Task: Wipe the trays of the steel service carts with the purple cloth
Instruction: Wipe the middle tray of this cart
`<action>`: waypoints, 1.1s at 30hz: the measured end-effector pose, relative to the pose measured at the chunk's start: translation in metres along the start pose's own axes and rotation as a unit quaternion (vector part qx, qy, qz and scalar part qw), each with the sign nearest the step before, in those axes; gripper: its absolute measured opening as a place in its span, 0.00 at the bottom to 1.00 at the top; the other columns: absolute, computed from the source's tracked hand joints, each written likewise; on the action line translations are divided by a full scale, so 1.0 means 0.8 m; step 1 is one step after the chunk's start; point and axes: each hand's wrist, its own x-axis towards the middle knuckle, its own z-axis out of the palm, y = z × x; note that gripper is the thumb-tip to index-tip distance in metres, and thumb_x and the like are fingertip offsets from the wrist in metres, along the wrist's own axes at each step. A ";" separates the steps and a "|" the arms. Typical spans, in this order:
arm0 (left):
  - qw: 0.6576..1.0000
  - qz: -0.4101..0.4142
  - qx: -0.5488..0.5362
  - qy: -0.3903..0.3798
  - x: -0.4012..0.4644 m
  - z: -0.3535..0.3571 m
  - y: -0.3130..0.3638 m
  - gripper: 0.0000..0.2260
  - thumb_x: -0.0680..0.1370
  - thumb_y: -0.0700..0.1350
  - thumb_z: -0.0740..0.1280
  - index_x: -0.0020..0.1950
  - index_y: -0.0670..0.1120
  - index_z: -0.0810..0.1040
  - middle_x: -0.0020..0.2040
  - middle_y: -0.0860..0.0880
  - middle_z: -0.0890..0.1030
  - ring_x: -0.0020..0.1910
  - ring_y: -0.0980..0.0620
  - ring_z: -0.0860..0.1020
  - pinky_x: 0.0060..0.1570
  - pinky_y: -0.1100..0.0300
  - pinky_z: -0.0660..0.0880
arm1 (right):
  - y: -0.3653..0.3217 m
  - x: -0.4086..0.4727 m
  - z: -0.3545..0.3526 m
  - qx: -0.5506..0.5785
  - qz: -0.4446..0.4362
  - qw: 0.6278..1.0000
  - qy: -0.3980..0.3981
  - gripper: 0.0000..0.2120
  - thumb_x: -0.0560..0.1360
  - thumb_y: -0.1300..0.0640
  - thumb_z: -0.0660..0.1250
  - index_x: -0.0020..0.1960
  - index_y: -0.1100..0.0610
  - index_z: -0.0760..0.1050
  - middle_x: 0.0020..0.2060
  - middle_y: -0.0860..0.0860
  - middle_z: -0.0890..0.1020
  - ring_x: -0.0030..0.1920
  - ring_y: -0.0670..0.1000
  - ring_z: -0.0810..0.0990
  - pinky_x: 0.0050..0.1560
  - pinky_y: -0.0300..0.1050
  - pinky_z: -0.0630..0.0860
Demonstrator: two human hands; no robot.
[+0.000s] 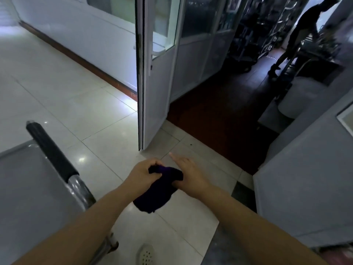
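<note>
Purple cloth [158,188] between both hands [166,175]

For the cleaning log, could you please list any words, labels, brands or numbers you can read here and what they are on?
None can be read.
Steel cart, purple cloth, door: no text visible.
Shelving in the dark back room: too dark and blurred to tell.

The setting is a commercial kitchen or catering back-of-house area. Indicators: a steel service cart [28,188] with a black-sleeved push handle [51,152], pale glossy floor tiles [63,104], a white glazed door [158,73] standing open, dim racks of metal equipment [246,35], and a person [298,35] bent over another cart.
</note>
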 end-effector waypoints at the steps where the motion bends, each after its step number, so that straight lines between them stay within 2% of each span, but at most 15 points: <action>1: 1.000 -0.006 -0.005 0.007 0.021 -0.009 -0.004 0.14 0.73 0.34 0.67 0.43 0.54 0.78 0.43 0.55 0.81 0.44 0.60 0.78 0.47 0.64 0.71 | 0.001 0.028 -0.010 0.033 0.024 0.999 -0.031 0.37 0.72 0.58 0.72 0.77 0.49 0.58 0.69 0.49 0.68 0.68 0.49 0.66 0.60 0.32 0.64; 3: 1.000 -0.020 -0.011 0.021 0.060 -0.026 -0.008 0.13 0.74 0.34 0.67 0.43 0.54 0.78 0.43 0.54 0.81 0.43 0.61 0.78 0.47 0.64 0.72 | 0.007 0.077 -0.024 0.065 0.048 0.993 -0.085 0.28 0.71 0.60 0.73 0.69 0.52 0.70 0.59 0.49 0.75 0.57 0.47 0.73 0.45 0.26 0.68; 4: 0.999 -0.026 -0.013 0.029 0.078 -0.036 -0.008 0.12 0.74 0.35 0.67 0.44 0.54 0.78 0.44 0.54 0.81 0.44 0.60 0.78 0.47 0.63 0.73 | 0.013 0.101 -0.027 0.057 0.048 0.992 -0.100 0.21 0.70 0.60 0.74 0.61 0.52 0.75 0.52 0.49 0.77 0.51 0.46 0.76 0.40 0.27 0.69; 6: 0.998 -0.036 -0.015 0.047 0.113 -0.056 -0.008 0.12 0.75 0.35 0.66 0.44 0.53 0.77 0.44 0.53 0.81 0.46 0.57 0.78 0.49 0.61 0.74 | 0.023 0.144 -0.034 0.058 0.058 0.991 -0.101 0.11 0.69 0.61 0.74 0.47 0.53 0.76 0.41 0.47 0.78 0.40 0.43 0.76 0.33 0.29 0.70; 7: 0.998 -0.039 -0.012 0.054 0.129 -0.067 -0.009 0.11 0.75 0.35 0.66 0.44 0.53 0.77 0.45 0.53 0.81 0.46 0.57 0.78 0.49 0.61 0.74 | 0.025 0.166 -0.038 0.071 0.066 0.991 -0.096 0.09 0.69 0.62 0.74 0.45 0.55 0.76 0.39 0.47 0.78 0.38 0.43 0.76 0.33 0.30 0.71; 10: 0.994 -0.060 0.006 0.093 0.179 -0.096 -0.019 0.12 0.77 0.36 0.65 0.44 0.55 0.75 0.44 0.56 0.79 0.46 0.57 0.77 0.45 0.65 0.73 | 0.030 0.234 -0.049 0.099 0.068 0.989 -0.086 0.08 0.71 0.62 0.72 0.48 0.61 0.77 0.41 0.52 0.81 0.41 0.47 0.78 0.41 0.39 0.76; 12: 0.986 -0.092 0.012 0.135 0.214 -0.116 -0.031 0.13 0.77 0.36 0.64 0.44 0.56 0.73 0.44 0.57 0.78 0.44 0.58 0.76 0.40 0.68 0.69 | 0.028 0.286 -0.056 0.119 0.052 0.988 -0.083 0.07 0.71 0.63 0.70 0.48 0.62 0.77 0.40 0.53 0.81 0.40 0.47 0.79 0.40 0.40 0.77; 14: 0.977 -0.119 0.018 0.175 0.248 -0.135 -0.043 0.12 0.78 0.37 0.63 0.44 0.55 0.72 0.43 0.55 0.78 0.43 0.59 0.76 0.39 0.67 0.70 | 0.023 0.342 -0.063 0.139 0.023 0.986 -0.092 0.05 0.71 0.66 0.68 0.46 0.62 0.76 0.39 0.53 0.80 0.39 0.48 0.78 0.38 0.41 0.77; 17: 0.966 -0.148 0.041 0.209 0.294 -0.165 -0.059 0.08 0.77 0.37 0.63 0.46 0.52 0.73 0.43 0.53 0.79 0.42 0.57 0.78 0.39 0.64 0.73 | 0.009 0.431 -0.071 0.123 -0.039 0.985 -0.117 0.09 0.70 0.66 0.66 0.42 0.52 0.72 0.37 0.49 0.78 0.38 0.46 0.77 0.36 0.40 0.74; 20: 0.954 -0.188 0.064 0.225 0.337 -0.198 -0.070 0.09 0.75 0.39 0.66 0.49 0.53 0.74 0.45 0.55 0.79 0.43 0.57 0.78 0.41 0.64 0.76 | -0.018 0.518 -0.077 0.045 -0.130 0.978 -0.156 0.09 0.67 0.58 0.65 0.40 0.44 0.69 0.37 0.45 0.77 0.39 0.46 0.77 0.39 0.45 0.76; 22: 0.945 -0.211 0.083 0.236 0.360 -0.221 -0.074 0.09 0.75 0.43 0.68 0.51 0.56 0.74 0.46 0.56 0.78 0.44 0.59 0.78 0.41 0.66 0.75 | -0.045 0.570 -0.079 -0.006 -0.186 0.964 -0.189 0.09 0.68 0.56 0.66 0.43 0.45 0.70 0.39 0.45 0.78 0.41 0.47 0.78 0.40 0.44 0.75; 25: 0.925 -0.243 0.120 0.268 0.385 -0.254 -0.082 0.10 0.75 0.47 0.69 0.54 0.56 0.73 0.47 0.58 0.75 0.44 0.60 0.74 0.39 0.71 0.68 | -0.095 0.637 -0.070 -0.074 -0.274 0.929 -0.236 0.08 0.71 0.58 0.66 0.49 0.49 0.73 0.44 0.48 0.78 0.45 0.49 0.77 0.44 0.43 0.74; 28: 0.898 -0.274 0.142 0.315 0.402 -0.294 -0.099 0.11 0.75 0.49 0.69 0.56 0.54 0.75 0.48 0.58 0.74 0.45 0.60 0.72 0.38 0.71 0.64 | -0.144 0.696 -0.048 -0.114 -0.344 0.899 -0.245 0.08 0.71 0.56 0.67 0.51 0.51 0.74 0.41 0.46 0.76 0.44 0.49 0.76 0.46 0.44 0.76; 31: 0.879 -0.290 0.140 0.351 0.413 -0.347 -0.123 0.11 0.74 0.47 0.69 0.57 0.52 0.77 0.47 0.57 0.73 0.46 0.59 0.72 0.39 0.71 0.65 | -0.196 0.752 -0.015 -0.143 -0.404 0.868 -0.252 0.07 0.72 0.55 0.66 0.51 0.50 0.75 0.40 0.45 0.75 0.42 0.47 0.75 0.45 0.43 0.75; 33: 0.874 -0.303 0.143 0.353 0.421 -0.391 -0.142 0.10 0.74 0.47 0.68 0.55 0.52 0.77 0.47 0.55 0.76 0.47 0.57 0.75 0.43 0.67 0.70 | -0.235 0.788 0.009 -0.163 -0.437 0.846 -0.259 0.08 0.72 0.55 0.65 0.51 0.50 0.75 0.43 0.47 0.77 0.42 0.47 0.74 0.43 0.42 0.73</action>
